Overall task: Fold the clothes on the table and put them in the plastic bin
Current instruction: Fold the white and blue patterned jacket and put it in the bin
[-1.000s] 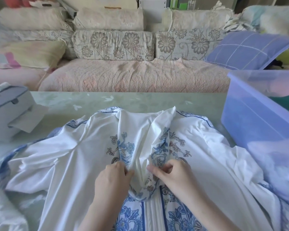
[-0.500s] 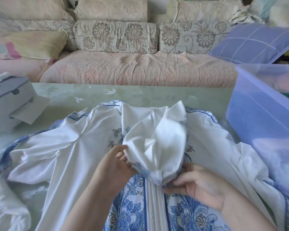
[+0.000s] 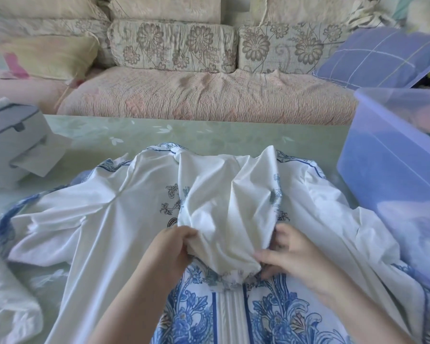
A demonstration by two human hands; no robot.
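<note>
Spread wide over the green worktop [image 3: 209, 130]: a white garment [image 3: 114, 219] with blue floral print, the densely printed panel nearest. Just to its right, the translucent plastic bin [image 3: 387, 170], with some cloth showing inside. Grips a raised, bunched fold [image 3: 224, 219] of the same white cloth near the middle: left hand [image 3: 171, 247] curled round the fold's left edge, right hand [image 3: 291, 254] pinching its lower right corner, both hands closed on fabric. Looks thin, light and thoroughly limp, perhaps a little slick. Seems too soft to hold a crease, so likely to slump and slide once released. Best taken at hems or seams, hands well apart to keep the cloth taut, then smoothed flat before each fold. Little to break here; more a matter of wrinkles, or of loose edges dragging on the way to the bin.
</note>
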